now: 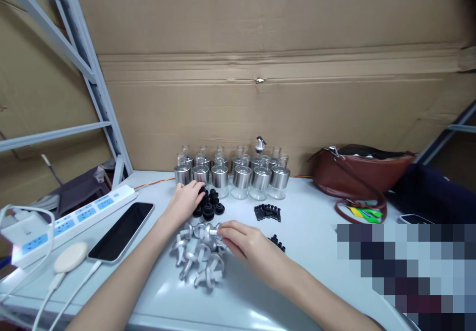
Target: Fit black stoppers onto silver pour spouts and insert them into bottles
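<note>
My left hand [186, 199] reaches to a small heap of black rubber stoppers [210, 208] and its fingers curl over one at the heap's left side. My right hand [241, 241] pinches a silver metal spout [211, 231] at the top of a pile of silver spouts [199, 259] on the white table [316, 222]. Behind both piles stand several small glass bottles with silver collars [232, 174]; one at the back carries a fitted pourer [260, 145].
A black phone [122, 231] and a white power strip [74, 217] lie at the left, with a round white charger [70, 257]. Small black parts [267, 213] lie right of the stoppers. A brown bag [357, 172] sits at the right. Cardboard covers the wall behind.
</note>
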Available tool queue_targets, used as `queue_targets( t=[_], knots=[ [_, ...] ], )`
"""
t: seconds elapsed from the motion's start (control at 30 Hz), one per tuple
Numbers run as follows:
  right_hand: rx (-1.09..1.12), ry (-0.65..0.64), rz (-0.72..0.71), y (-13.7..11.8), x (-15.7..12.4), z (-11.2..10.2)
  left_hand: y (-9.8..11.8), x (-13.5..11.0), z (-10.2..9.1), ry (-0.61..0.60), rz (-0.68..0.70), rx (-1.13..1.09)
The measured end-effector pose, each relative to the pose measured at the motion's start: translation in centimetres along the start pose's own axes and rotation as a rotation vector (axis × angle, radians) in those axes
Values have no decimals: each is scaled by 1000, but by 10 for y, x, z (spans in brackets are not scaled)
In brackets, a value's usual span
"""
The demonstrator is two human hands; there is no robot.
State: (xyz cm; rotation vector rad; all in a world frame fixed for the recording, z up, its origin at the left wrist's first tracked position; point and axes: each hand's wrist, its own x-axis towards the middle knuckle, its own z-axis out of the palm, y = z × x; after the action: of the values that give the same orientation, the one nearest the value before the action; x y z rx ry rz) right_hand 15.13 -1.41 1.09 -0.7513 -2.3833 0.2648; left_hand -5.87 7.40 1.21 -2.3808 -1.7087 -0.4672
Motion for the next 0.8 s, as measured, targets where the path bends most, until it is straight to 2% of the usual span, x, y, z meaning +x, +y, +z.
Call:
queue_targets(
  t=[0.2,0.37,0.63,0.8],
  knots=[
    [-32,-124,-13,-5,0,-5,1,-3,-8,-6,12,-43],
    [-62,-125,-35,-6,-1,-7,2,-4,-10,11,20,-9],
    [-85,21,-68,0,-2,-12,4,-5,-13,42,11,-22],
    [-80,225,8,8,6,-26,11,-4,-22,181,22,-118]
  ],
)
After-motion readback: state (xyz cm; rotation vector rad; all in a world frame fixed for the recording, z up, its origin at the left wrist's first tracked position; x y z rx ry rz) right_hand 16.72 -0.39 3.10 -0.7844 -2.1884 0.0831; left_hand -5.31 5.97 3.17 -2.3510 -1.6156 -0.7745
